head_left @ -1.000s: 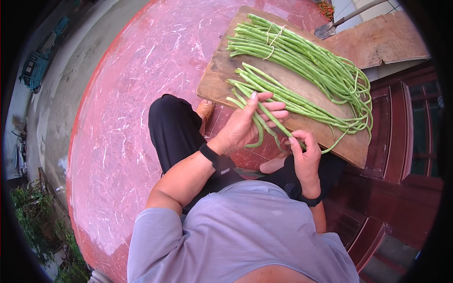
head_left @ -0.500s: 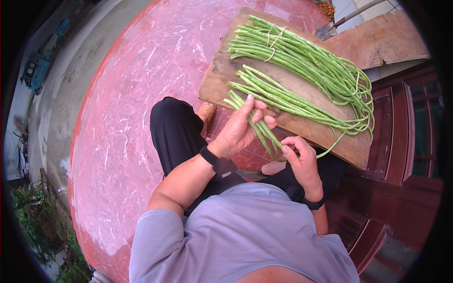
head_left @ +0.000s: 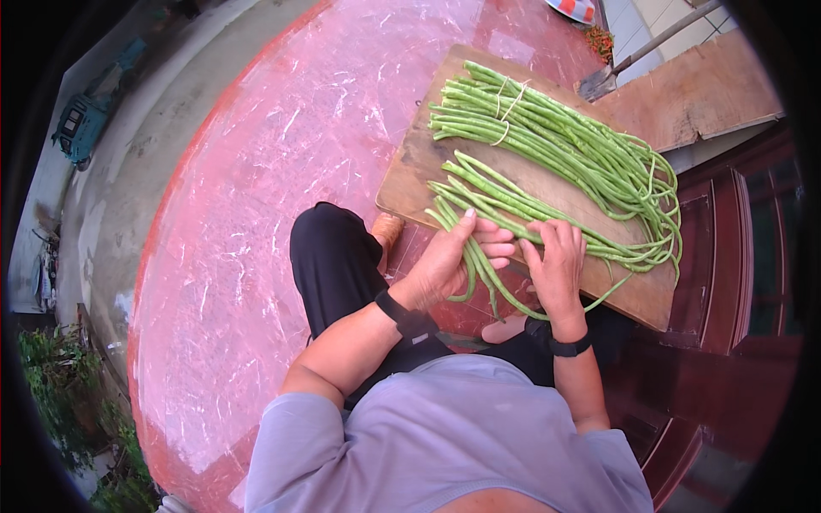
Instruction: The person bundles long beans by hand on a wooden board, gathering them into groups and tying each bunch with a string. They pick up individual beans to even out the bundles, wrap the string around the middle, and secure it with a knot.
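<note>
Several green long beans (head_left: 489,274) hang from my left hand (head_left: 445,263), pinched between its thumb and palm with the other fingers stretched out. My right hand (head_left: 560,269) reaches to the near edge of the wooden board (head_left: 415,175). Its thumb and fingertips close on a bean at the side of the loose long beans (head_left: 532,205); the exact grip is partly hidden by the fingers. Beyond these lies a thick bundle of long beans (head_left: 556,141), bound near its left end with a pale tie (head_left: 510,107). The beans' thin ends curl together at the board's right.
A shovel (head_left: 599,83) and a plywood sheet (head_left: 693,90) are at the far right, beside a dark red door (head_left: 718,256). Small red things (head_left: 600,41) lie on the pink floor (head_left: 274,154). A teal vehicle (head_left: 79,128) stands far left.
My right hand has left the lower part of the held beans and moved up to the loose beans on the board. The left hand still holds its beans, which now spread apart below it.
</note>
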Demonstrator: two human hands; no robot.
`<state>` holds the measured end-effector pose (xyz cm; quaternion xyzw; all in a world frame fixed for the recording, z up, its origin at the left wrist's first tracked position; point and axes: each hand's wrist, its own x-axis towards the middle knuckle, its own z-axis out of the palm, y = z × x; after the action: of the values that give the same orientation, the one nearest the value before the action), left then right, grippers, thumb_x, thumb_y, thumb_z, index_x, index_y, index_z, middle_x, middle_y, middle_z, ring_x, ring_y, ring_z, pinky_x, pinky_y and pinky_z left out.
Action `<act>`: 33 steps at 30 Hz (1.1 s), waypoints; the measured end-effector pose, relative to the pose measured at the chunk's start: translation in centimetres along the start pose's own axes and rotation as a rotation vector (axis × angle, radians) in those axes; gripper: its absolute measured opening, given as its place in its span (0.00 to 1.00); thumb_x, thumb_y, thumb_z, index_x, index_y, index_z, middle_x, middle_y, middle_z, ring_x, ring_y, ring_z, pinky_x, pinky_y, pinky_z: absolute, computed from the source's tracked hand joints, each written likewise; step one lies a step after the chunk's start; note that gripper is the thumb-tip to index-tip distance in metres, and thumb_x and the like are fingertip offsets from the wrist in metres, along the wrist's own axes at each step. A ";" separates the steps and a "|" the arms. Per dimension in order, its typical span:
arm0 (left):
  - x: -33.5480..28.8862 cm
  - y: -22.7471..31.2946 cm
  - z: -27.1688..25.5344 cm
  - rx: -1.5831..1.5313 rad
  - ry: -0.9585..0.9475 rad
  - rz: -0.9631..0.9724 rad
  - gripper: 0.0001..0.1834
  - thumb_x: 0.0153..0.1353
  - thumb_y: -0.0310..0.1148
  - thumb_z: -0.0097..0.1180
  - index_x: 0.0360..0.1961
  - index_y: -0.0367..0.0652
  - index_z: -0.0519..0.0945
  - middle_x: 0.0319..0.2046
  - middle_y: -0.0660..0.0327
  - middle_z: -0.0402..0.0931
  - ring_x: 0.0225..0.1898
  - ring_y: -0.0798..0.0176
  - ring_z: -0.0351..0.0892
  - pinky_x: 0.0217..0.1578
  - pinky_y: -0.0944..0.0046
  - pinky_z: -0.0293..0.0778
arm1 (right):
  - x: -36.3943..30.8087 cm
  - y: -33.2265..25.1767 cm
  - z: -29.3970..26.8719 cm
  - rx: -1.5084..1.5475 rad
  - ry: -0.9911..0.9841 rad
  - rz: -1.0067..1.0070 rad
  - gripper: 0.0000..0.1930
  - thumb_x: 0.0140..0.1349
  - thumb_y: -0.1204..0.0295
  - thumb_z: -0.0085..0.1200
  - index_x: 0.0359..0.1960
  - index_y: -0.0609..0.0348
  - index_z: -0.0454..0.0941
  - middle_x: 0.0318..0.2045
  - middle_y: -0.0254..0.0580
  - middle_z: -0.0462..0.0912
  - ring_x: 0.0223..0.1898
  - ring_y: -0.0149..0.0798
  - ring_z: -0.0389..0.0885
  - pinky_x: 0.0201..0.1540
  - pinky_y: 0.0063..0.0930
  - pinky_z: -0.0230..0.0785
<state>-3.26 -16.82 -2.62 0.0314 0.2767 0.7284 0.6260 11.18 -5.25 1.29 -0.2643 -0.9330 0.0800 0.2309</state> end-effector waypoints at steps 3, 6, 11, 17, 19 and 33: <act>-0.3 0.7 0.3 0.063 -0.003 -0.007 0.24 0.73 0.47 0.34 0.45 0.34 0.71 0.47 0.46 0.76 0.46 0.50 0.80 0.48 0.54 0.78 | 0.8 -0.4 -0.1 0.031 -0.051 -0.031 0.12 0.52 0.73 0.59 0.39 0.56 0.74 0.37 0.44 0.75 0.44 0.49 0.71 0.50 0.42 0.59; -0.8 -0.8 -0.8 0.026 -0.024 -0.014 0.25 0.72 0.47 0.35 0.45 0.33 0.73 0.45 0.46 0.78 0.44 0.52 0.81 0.46 0.55 0.79 | -0.3 -0.2 0.3 0.028 -0.080 -0.044 0.13 0.52 0.72 0.59 0.41 0.57 0.74 0.37 0.46 0.74 0.44 0.51 0.71 0.50 0.44 0.60; -0.2 -1.7 -1.1 0.043 -0.048 -0.070 0.25 0.72 0.47 0.36 0.53 0.33 0.68 0.49 0.47 0.76 0.44 0.54 0.81 0.46 0.57 0.80 | -1.0 -0.3 -1.1 0.051 -0.046 -0.042 0.12 0.50 0.74 0.60 0.36 0.56 0.72 0.35 0.43 0.73 0.44 0.48 0.71 0.51 0.43 0.59; 0.2 -0.1 -0.5 0.056 -0.105 0.012 0.27 0.73 0.47 0.34 0.61 0.35 0.62 0.54 0.51 0.72 0.49 0.57 0.77 0.47 0.60 0.77 | -1.4 -0.6 -2.3 0.351 0.008 0.181 0.14 0.49 0.78 0.58 0.38 0.62 0.70 0.35 0.49 0.75 0.40 0.54 0.73 0.45 0.43 0.64; 0.0 0.6 0.1 0.064 -0.131 0.048 0.28 0.73 0.47 0.34 0.63 0.37 0.60 0.57 0.52 0.70 0.54 0.58 0.74 0.50 0.61 0.74 | -1.6 -1.0 -2.6 0.357 -0.019 0.167 0.14 0.49 0.79 0.59 0.38 0.62 0.71 0.35 0.50 0.75 0.40 0.55 0.74 0.43 0.44 0.64; 0.7 -1.1 -0.7 -0.044 -0.401 0.111 0.28 0.71 0.47 0.40 0.63 0.39 0.57 0.56 0.46 0.69 0.59 0.50 0.70 0.59 0.50 0.68 | -4.1 -2.0 -2.6 0.439 -0.019 0.130 0.12 0.50 0.77 0.60 0.38 0.60 0.75 0.34 0.48 0.76 0.38 0.53 0.75 0.42 0.42 0.67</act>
<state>-2.73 -16.36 -3.86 0.1772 0.1284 0.7467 0.6281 14.63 -9.05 2.48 -0.2666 -0.8763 0.2986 0.2683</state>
